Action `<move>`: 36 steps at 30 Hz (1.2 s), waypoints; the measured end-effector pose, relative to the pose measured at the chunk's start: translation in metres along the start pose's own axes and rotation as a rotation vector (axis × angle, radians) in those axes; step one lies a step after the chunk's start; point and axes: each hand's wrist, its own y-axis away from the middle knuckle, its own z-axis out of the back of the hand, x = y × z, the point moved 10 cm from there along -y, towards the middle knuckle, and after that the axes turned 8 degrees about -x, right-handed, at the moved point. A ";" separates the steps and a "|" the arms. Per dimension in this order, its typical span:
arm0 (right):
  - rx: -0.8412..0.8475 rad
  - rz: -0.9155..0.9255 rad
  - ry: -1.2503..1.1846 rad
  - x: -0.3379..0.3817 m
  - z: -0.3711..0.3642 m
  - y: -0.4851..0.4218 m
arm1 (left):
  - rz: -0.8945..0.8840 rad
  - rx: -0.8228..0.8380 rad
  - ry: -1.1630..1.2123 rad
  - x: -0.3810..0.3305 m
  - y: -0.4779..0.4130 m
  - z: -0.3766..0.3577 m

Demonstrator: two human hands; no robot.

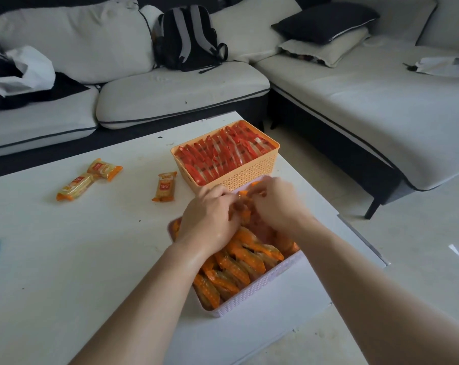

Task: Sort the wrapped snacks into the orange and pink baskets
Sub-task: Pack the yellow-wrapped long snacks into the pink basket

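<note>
On white bench (65,259): pink basket (262,285) packed with orange snacks (238,267), just beside orange basket (246,172) full of red snacks (217,154). Over pink basket's far end, left hand (209,217) and right hand (273,204) together, pinching an orange wrapper. Three loose snacks (165,186) to the left.

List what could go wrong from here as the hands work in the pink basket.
1. The pink basket is packed with orange snacks; pressing another in may push some out.
2. It sits near the table edge, so a shove could slide it off.
3. Three snacks lie to the left, easily overlooked.
</note>
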 end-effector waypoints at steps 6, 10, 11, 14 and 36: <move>-0.082 0.153 0.175 0.001 0.008 -0.001 | 0.033 0.012 -0.057 0.003 -0.002 0.001; -0.067 0.199 0.308 0.004 0.002 -0.001 | 0.070 0.024 -0.019 0.004 -0.001 0.001; -0.076 0.173 0.265 0.002 0.005 -0.001 | 0.076 0.028 -0.003 0.005 -0.001 0.000; -0.181 0.019 -0.031 -0.011 0.023 -0.003 | 0.088 0.021 0.032 0.007 0.000 0.002; -0.070 0.035 -0.006 -0.015 0.037 -0.008 | -0.041 -0.005 0.069 -0.017 -0.005 -0.006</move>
